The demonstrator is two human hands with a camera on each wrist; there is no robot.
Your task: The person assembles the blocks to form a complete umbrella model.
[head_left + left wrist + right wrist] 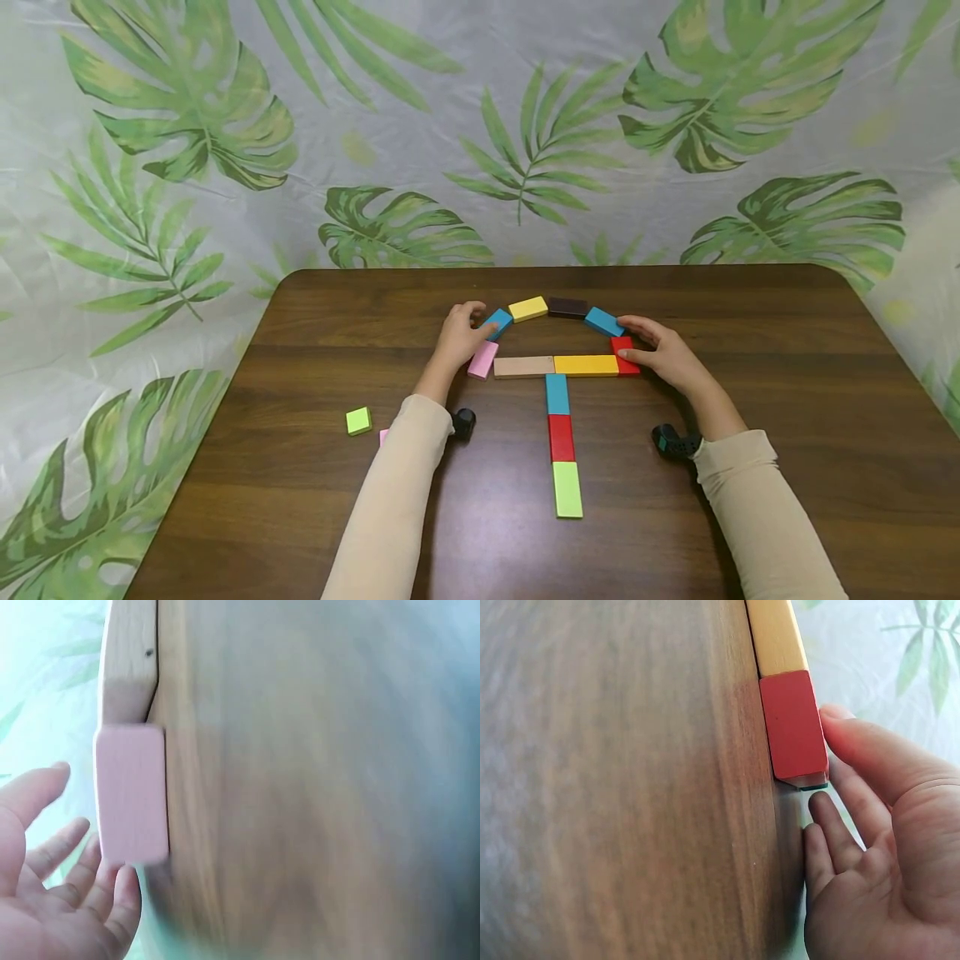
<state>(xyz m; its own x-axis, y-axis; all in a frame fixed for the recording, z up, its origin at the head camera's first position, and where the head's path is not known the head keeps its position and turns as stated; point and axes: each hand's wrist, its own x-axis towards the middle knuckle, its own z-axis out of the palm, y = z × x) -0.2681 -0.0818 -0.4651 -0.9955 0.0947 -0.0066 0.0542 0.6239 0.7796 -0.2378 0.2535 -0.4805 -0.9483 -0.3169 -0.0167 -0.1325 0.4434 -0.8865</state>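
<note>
Flat wooden blocks lie on the table as an arch over a straight bar, with a stem running down. My left hand point(460, 337) is at the arch's left side, thumb over the left blue block point(498, 322), beside the pink block point(483, 360). Its fingers are loosely bent in the left wrist view. On the other side, my right hand point(667, 357) has its thumb at the red block point(795, 724) and its forefinger extended by the right blue block point(603, 322). Between the blue blocks sit a yellow block point(528, 309) and a dark block point(567, 308).
The bar joins a plain wood block point(523, 367) and an orange-yellow block point(587, 366). Below come blue point(557, 394), red point(561, 438) and green blocks point(567, 490). A small green block point(358, 421) lies left; a pink piece point(384, 436) is mostly hidden by the left sleeve.
</note>
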